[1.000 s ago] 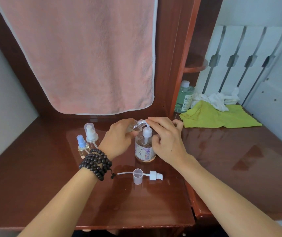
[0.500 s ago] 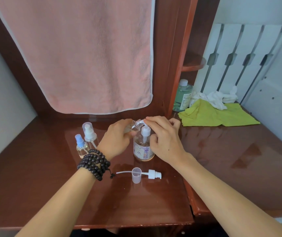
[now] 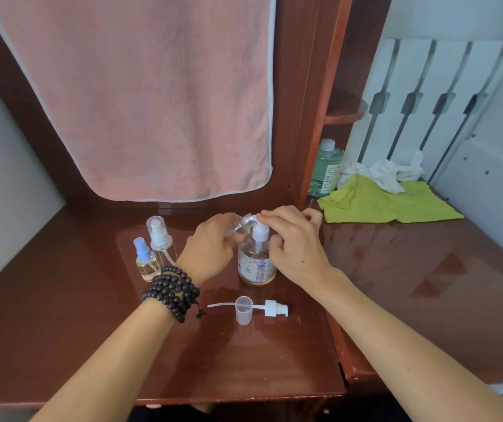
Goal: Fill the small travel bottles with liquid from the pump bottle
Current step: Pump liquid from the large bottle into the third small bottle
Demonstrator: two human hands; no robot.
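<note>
A clear pump bottle (image 3: 256, 266) with a purple label and white pump stands mid-desk. My left hand (image 3: 210, 248), beads on the wrist, holds a small clear travel bottle (image 3: 242, 224) tilted, its open threaded neck at the pump's nozzle. My right hand (image 3: 292, 242) lies over the pump head, fingers curled on top of it. To the left stand a small blue-capped spray bottle (image 3: 145, 260) and a taller travel bottle (image 3: 160, 239) under a clear cap. In front lie a loose white pump top (image 3: 274, 309) with its tube and a small clear cap (image 3: 243, 310).
The red-brown desk (image 3: 91, 330) ends at a front edge near me; a lower side surface extends right. A pink towel (image 3: 140, 95) hangs behind. A green bottle (image 3: 324, 169), a yellow-green cloth (image 3: 381, 202) and white rags (image 3: 381, 172) sit at back right.
Both hands have stayed at the pump bottle with the travel bottle at the nozzle; only small shifts of the view.
</note>
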